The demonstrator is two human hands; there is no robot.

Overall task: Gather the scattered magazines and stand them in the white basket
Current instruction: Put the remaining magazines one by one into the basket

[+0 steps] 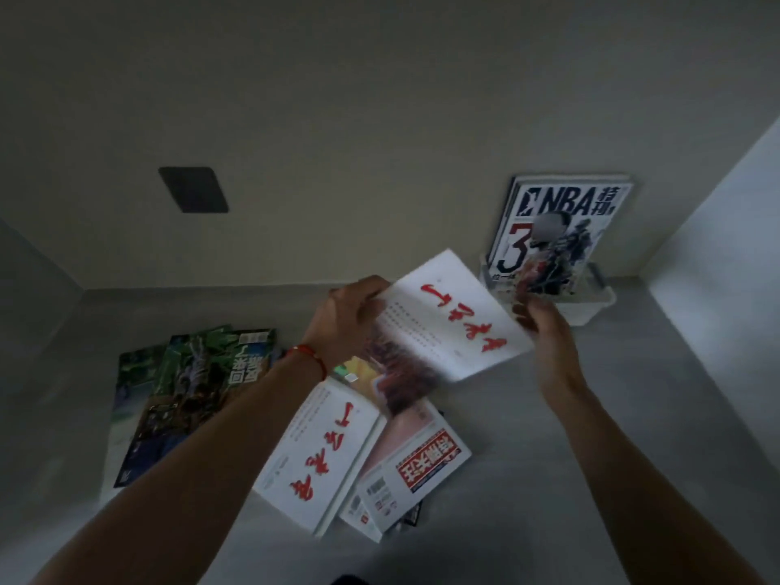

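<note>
While both hands grip one white magazine [447, 318] | left hand [358, 314] pinches far edge | right hand [544, 327] pinches corner (raised)

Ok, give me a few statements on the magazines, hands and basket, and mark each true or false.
1. Both hands hold the white magazine. True: left hand, right hand.
2. The basket holds no magazines. False: the NBA magazine stands in it.
3. The green magazines lie on the left. True.
4. The left wrist wears a blue band. False: a red band.
</note>
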